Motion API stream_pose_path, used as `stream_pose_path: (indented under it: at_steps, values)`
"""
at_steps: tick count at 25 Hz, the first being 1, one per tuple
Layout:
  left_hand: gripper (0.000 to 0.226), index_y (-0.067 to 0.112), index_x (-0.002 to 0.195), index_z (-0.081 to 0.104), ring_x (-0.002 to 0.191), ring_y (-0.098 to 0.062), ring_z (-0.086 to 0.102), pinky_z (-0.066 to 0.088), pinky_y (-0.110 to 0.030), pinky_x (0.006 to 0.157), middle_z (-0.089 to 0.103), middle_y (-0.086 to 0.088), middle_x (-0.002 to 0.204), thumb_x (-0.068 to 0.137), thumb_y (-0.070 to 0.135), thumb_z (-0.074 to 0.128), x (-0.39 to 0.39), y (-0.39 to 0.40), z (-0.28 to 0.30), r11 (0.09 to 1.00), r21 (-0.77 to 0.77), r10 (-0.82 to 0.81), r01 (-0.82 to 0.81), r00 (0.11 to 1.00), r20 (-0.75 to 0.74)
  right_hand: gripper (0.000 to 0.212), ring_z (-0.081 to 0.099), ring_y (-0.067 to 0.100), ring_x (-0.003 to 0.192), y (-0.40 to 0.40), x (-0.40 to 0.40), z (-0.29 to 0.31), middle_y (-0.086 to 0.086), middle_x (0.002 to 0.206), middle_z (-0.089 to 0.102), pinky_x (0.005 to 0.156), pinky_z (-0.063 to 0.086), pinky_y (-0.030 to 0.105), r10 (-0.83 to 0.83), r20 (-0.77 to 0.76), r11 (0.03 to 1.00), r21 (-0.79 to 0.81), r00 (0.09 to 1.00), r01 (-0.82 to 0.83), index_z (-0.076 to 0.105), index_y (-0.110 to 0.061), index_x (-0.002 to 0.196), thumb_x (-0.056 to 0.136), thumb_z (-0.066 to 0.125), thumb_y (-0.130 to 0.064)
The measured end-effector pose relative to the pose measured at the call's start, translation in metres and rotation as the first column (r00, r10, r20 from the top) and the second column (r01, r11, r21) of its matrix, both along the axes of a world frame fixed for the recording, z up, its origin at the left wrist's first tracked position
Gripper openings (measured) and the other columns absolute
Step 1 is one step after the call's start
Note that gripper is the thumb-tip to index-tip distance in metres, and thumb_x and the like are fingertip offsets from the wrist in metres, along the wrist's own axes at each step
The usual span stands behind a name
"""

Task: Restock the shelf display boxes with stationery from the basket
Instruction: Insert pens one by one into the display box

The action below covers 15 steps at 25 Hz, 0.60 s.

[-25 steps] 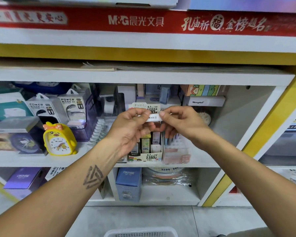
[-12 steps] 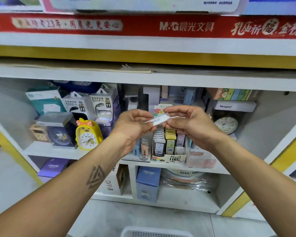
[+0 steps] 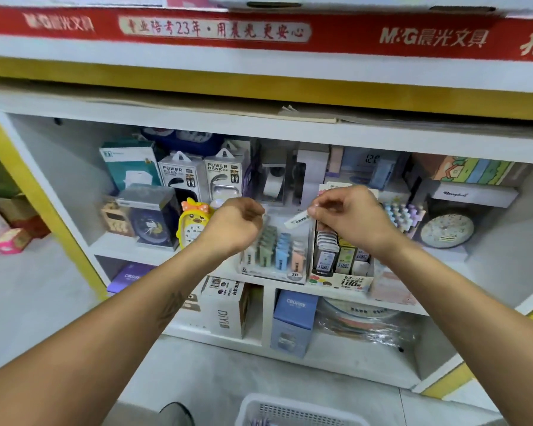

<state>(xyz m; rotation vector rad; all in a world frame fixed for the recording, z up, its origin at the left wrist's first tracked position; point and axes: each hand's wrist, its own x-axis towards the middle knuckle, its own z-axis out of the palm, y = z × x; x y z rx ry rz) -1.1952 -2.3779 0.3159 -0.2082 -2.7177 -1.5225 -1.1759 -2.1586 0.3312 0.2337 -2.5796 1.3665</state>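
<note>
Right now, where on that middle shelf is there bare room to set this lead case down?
Bare shelf shows in front of the round clock, right of the lead display box. From the yellow duck clock to that box it is packed tight.

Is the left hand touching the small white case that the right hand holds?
Apart. The head view shows the left hand short of the small white case, shelf background visible between them; only the right hand pinches it.
</note>
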Motion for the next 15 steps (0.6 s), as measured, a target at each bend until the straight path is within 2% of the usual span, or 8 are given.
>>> stream_pose_path:
  at_steps: [2,3,6,9,12,15]
  values:
    - [0.034,0.011,0.128,0.062,0.113,-0.021,0.062,0.048,-0.019,0.092,0.065,-0.008,0.128,0.096,0.012,0.054,-0.001,-0.013,-0.008,0.965,-0.247,-0.099,0.089,0.995,-0.028,0.005,0.067,0.01,0.057,-0.004,-0.004,-0.003,0.001,0.068,0.07,0.059,0.054,0.026,-0.048,-0.062,0.993,0.104,0.997,0.054,0.073,-0.02,0.087,0.089,0.075,-0.016]
    - [0.04,0.016,0.135,0.058,0.116,-0.023,0.061,0.048,-0.023,0.095,0.062,-0.007,0.134,0.095,0.016,0.054,-0.001,-0.018,-0.011,0.923,-0.363,-0.149,0.128,0.988,-0.031,0.003,0.067,0.009,0.058,-0.006,-0.005,-0.005,-0.003,0.067,0.069,0.061,0.053,0.024,-0.062,-0.091,0.983,0.169,0.994,0.077,0.074,-0.02,0.089,0.089,0.075,-0.017]
    - [0.053,0.023,0.146,0.045,0.126,-0.026,0.055,0.045,-0.028,0.101,0.053,-0.003,0.145,0.093,0.021,0.054,0.003,-0.02,-0.018,0.785,-0.567,-0.316,0.251,0.949,-0.017,0.015,0.066,0.018,0.079,-0.007,-0.012,-0.009,-0.001,0.08,0.068,0.079,0.053,0.029,-0.052,-0.138,0.903,0.416,0.989,0.106,0.075,-0.013,0.107,0.094,0.066,-0.013]
    - [0.059,0.021,0.149,0.037,0.138,-0.024,0.043,0.038,-0.029,0.11,0.037,-0.002,0.156,0.093,0.022,0.053,0.006,-0.012,-0.025,0.68,-0.653,-0.446,0.334,0.895,-0.007,0.02,0.064,0.024,0.091,-0.007,-0.014,-0.007,0.007,0.095,0.071,0.086,0.053,0.034,-0.036,-0.137,0.836,0.538,0.99,0.105,0.07,-0.013,0.113,0.096,0.06,-0.01]
    - [0.066,0.016,0.155,0.025,0.149,-0.018,0.021,0.023,-0.028,0.119,0.018,-0.004,0.164,0.096,0.027,0.052,0.005,-0.003,-0.031,0.613,-0.699,-0.503,0.369,0.864,0.015,0.01,0.065,0.028,0.09,-0.011,-0.02,0.003,0.003,0.094,0.072,0.08,0.056,0.042,-0.042,-0.169,0.76,0.634,0.985,0.141,0.068,-0.02,0.102,0.094,0.063,-0.016]
    - [0.07,0.015,0.157,0.018,0.151,-0.017,0.012,0.013,-0.022,0.117,0.011,-0.006,0.166,0.097,0.03,0.052,0.005,0.002,-0.034,0.59,-0.71,-0.527,0.384,0.85,0.022,0.008,0.066,0.027,0.092,-0.014,-0.028,0.009,0.0,0.095,0.073,0.078,0.055,0.038,-0.053,-0.189,0.683,0.71,0.981,0.174,0.071,-0.024,0.099,0.092,0.068,-0.022]
